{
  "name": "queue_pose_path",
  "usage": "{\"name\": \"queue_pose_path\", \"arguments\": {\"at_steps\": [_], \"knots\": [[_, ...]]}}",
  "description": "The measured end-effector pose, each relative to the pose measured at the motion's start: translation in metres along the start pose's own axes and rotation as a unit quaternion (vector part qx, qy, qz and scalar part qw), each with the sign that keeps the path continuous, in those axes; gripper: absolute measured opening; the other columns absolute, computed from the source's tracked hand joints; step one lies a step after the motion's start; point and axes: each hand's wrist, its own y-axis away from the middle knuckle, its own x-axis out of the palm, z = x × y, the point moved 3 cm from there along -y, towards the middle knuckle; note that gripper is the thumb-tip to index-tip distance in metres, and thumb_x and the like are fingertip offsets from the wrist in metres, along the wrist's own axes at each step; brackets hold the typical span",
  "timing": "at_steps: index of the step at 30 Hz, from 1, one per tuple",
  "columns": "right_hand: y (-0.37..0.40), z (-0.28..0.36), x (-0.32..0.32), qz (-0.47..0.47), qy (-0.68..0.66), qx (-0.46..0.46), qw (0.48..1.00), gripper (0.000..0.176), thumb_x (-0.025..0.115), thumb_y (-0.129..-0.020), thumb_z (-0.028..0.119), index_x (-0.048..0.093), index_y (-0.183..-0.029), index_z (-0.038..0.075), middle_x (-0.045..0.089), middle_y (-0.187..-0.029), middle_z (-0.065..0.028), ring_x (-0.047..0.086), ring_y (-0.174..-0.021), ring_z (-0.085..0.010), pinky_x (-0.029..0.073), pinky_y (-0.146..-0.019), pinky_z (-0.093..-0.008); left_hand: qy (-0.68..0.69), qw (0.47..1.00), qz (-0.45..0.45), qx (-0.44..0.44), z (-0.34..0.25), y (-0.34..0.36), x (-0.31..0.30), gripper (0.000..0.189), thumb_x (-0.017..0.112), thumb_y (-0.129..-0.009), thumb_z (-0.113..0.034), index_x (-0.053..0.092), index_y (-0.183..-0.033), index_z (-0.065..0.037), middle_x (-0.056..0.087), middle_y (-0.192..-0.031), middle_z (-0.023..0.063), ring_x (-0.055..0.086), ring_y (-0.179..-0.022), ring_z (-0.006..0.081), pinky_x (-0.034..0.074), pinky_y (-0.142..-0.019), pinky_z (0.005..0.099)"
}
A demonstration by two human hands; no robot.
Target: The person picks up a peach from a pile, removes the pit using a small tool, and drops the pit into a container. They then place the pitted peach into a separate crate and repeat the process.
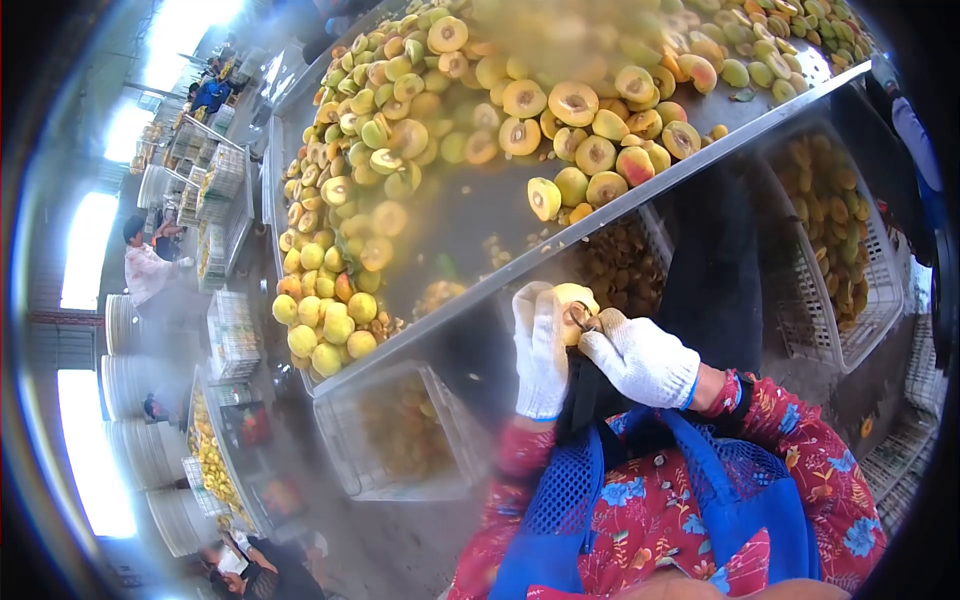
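My left hand [540, 350], in a white knit glove, is closed around a peach half [574, 298] whose cut face points toward me. In my right hand [640, 358], also gloved in white, is a small curved metal pitting tool [579, 321]. Its tip touches the middle of the cut face; the handle is mostly hidden by my fingers. Just beyond my hands runs the edge of a metal table [470, 205], heaped with halved peaches [573, 103]. Whole yellow peaches [325, 310] lie at its left corner.
Beneath the table edge, dark pits or scraps [620, 268] fill a container. A white crate [400, 440] with fruit pieces stands lower left, another crate [835, 335] of halves at right. People, one in a pale top [150, 268], work beside stacked crates at far left.
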Motion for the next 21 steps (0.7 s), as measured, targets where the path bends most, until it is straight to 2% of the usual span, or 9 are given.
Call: {"name": "queue_pose_path", "arguments": {"at_steps": [2, 4, 5, 9, 12, 14, 15, 18, 21], "knots": [[0.001, 0.003, 0.006, -0.001, 0.0, -0.003, 1.0, 0.037, 0.054, -0.105, 0.03, 0.064, -0.104, -0.006, 0.067, -0.078, -0.0265, 0.067, -0.065, -0.042, 0.052, -0.055, -0.0464, 0.022, 0.999, -0.024, 0.002, 0.002, 0.004, 0.003, 0.04, 0.045, -0.109, -0.038, 0.053, -0.122, -0.002, 0.063, -0.109, 0.0117, 0.062, -0.096, 0.0165, 0.051, -0.085, 0.0309], [0.0, 0.0, 0.011, 0.005, -0.027, 0.049, 0.998, 0.04, 0.052, -0.105, 0.031, 0.063, -0.104, -0.007, 0.067, -0.078, -0.0271, 0.067, -0.066, -0.0423, 0.052, -0.057, -0.0481, 0.039, 0.998, -0.049, 0.014, 0.002, 0.009, 0.009, 0.041, 0.044, -0.11, -0.039, 0.053, -0.124, -0.001, 0.063, -0.109, 0.0118, 0.062, -0.096, 0.0166, 0.051, -0.085, 0.0309], [0.001, -0.002, 0.014, 0.004, -0.027, 0.054, 0.998, 0.04, 0.052, -0.105, 0.032, 0.063, -0.104, -0.007, 0.067, -0.078, -0.0273, 0.067, -0.067, -0.0425, 0.052, -0.057, -0.0484, 0.013, 0.996, -0.068, 0.055, 0.008, 0.007, 0.008, 0.047, 0.046, -0.108, -0.044, 0.052, -0.126, -0.001, 0.068, -0.104, 0.014, 0.065, -0.09, 0.0173, 0.054, -0.08, 0.0291], [-0.002, -0.01, 0.017, 0.035, -0.018, 0.06, 0.997, 0.042, 0.05, -0.105, 0.034, 0.063, -0.104, -0.005, 0.067, -0.074, -0.0253, 0.068, -0.065, -0.04, 0.053, -0.058, -0.0472, -0.051, 0.995, -0.062, 0.056, 0.007, 0.011, 0.009, 0.041, 0.042, -0.11, -0.037, 0.056, -0.126, -0.001, 0.066, -0.107, 0.0125, 0.064, -0.095, 0.0178, 0.052, -0.086, 0.0314], [-0.002, -0.011, 0.013, 0.152, -0.236, 0.202, 0.938, 0.041, 0.05, -0.106, 0.038, 0.063, -0.097, 0.001, 0.062, -0.064, -0.0145, 0.061, -0.049, -0.0292, 0.048, -0.047, -0.0401, -0.076, 0.993, -0.055, 0.067, 0.01, 0.012, 0.01, 0.04, 0.042, -0.11, -0.036, 0.057, -0.124, -0.001, 0.068, -0.106, 0.013, 0.065, -0.094, 0.0183, 0.052, -0.085, 0.0319], [0.002, -0.015, 0.013, 0.206, -0.41, 0.29, 0.84, 0.04, 0.047, -0.107, 0.043, 0.058, -0.093, 0.006, 0.048, -0.059, -0.0025, 0.045, -0.042, -0.0143, 0.037, -0.038, -0.0295, -0.067, 0.993, -0.059, 0.073, 0.014, 0.013, 0.013, 0.04, 0.043, -0.109, -0.036, 0.058, -0.123, -0.001, 0.07, -0.106, 0.0134, 0.066, -0.093, 0.0187, 0.053, -0.085, 0.0323], [0.005, -0.018, 0.013, 0.23, -0.49, 0.329, 0.774, 0.041, 0.045, -0.108, 0.045, 0.055, -0.09, 0.009, 0.041, -0.057, 0.0036, 0.037, -0.038, -0.0068, 0.031, -0.034, -0.0242, -0.075, 0.991, -0.052, 0.094, 0.017, 0.011, 0.014, 0.047, 0.045, -0.108, -0.044, 0.056, -0.122, -0.001, 0.071, -0.104, 0.014, 0.067, -0.089, 0.0176, 0.054, -0.081, 0.0303], [0.008, -0.033, 0.02, 0.298, -0.705, 0.325, 0.554, 0.045, 0.041, -0.109, 0.047, 0.056, -0.093, 0.007, 0.045, -0.055, 0.0015, 0.036, -0.034, -0.007, 0.029, -0.031, -0.0246, -0.051, 0.99, 0.005, 0.133, 0.023, 0.01, 0.014, 0.046, 0.042, -0.109, -0.042, 0.054, -0.125, 0.0, 0.07, -0.11, 0.0154, 0.068, -0.094, 0.0209, 0.054, -0.086, 0.0332], [0.012, -0.038, 0.03, 0.347, -0.82, 0.298, 0.345, 0.048, 0.038, -0.109, 0.047, 0.057, -0.096, 0.005, 0.047, -0.055, 0.0005, 0.037, -0.033, -0.0072, 0.03, -0.031, -0.0239, 0.113, 0.989, 0.072, 0.063, 0.028, 0.01, 0.02, 0.045, 0.042, -0.109, -0.041, 0.051, -0.128, -0.001, 0.07, -0.109, 0.0169, 0.068, -0.094, 0.0222, 0.055, -0.087, 0.0339]]}}
